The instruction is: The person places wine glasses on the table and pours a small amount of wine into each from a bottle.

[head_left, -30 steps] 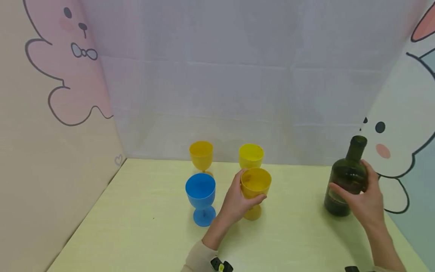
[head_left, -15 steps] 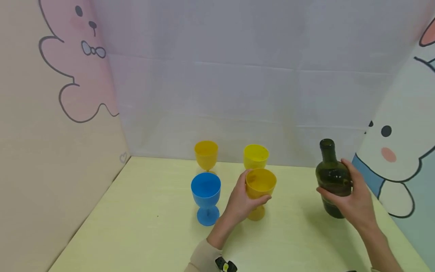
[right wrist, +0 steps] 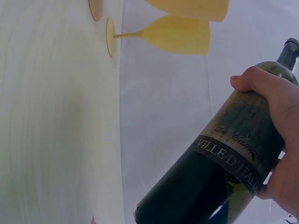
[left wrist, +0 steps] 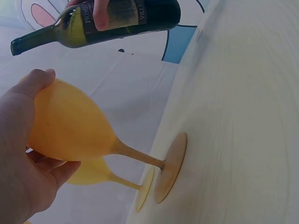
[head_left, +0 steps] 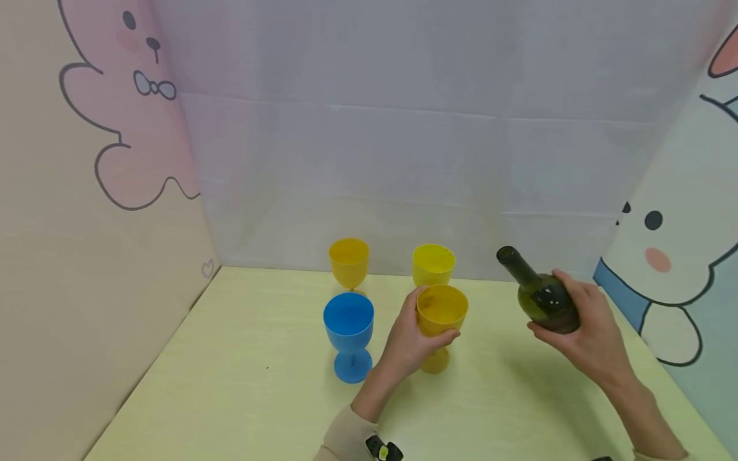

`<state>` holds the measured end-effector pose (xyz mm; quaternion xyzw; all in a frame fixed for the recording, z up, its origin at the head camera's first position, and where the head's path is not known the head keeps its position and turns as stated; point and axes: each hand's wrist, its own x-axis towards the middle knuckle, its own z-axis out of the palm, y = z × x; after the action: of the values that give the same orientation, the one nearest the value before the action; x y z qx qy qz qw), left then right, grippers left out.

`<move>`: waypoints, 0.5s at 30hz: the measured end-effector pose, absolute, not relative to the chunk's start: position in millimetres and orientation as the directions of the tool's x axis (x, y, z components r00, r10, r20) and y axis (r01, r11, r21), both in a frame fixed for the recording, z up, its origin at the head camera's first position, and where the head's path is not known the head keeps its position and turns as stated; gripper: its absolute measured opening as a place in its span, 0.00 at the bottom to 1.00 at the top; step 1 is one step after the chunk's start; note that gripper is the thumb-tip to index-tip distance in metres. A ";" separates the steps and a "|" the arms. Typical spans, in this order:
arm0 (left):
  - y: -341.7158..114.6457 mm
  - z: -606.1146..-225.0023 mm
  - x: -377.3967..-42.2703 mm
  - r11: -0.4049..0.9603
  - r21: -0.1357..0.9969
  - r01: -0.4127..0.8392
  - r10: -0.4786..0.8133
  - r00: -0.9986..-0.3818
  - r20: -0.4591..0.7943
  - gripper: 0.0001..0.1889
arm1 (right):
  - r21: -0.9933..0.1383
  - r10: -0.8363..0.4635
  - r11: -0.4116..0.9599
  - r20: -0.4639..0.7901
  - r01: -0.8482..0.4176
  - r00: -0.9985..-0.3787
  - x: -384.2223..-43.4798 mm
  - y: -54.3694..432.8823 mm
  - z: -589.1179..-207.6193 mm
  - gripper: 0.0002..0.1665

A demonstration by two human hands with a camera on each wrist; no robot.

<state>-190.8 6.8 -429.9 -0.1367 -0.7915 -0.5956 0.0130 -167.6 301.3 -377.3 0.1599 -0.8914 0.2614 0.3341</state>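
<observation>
From farthest back, the head view looks forward and down across the bench (head_left: 230,410) toward twelve o'clock, while both wrist views sit close and rolled sideways, bench at three o'clock in the left, nine in the right, sharing the green bottle (right wrist: 224,154).

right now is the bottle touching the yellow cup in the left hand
Apart: the head view shows a strip of table between the bottle and the held cup.

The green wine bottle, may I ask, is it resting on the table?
No, the right hand holds the green wine bottle tilted and apart from the table.
</observation>
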 end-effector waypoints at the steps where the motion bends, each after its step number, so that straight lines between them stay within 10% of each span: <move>1: 6.9 -429.8 -190.8 0.253 0.939 0.231 0.202 -0.962 0.182 0.45 | -0.353 -0.117 0.816 0.674 -0.457 -0.730 -167.3 301.6 -377.2 0.68; 15: 7.7 -429.7 -191.6 0.251 0.943 0.221 0.196 -0.965 0.174 0.45 | -0.154 -0.276 0.854 0.675 -0.497 -0.684 -167.9 306.5 -371.8 0.57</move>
<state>-191.6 7.7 -429.7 -0.1318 -0.7907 -0.5977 0.0101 -167.9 306.5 -371.8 0.2139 -0.9027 0.1647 0.3351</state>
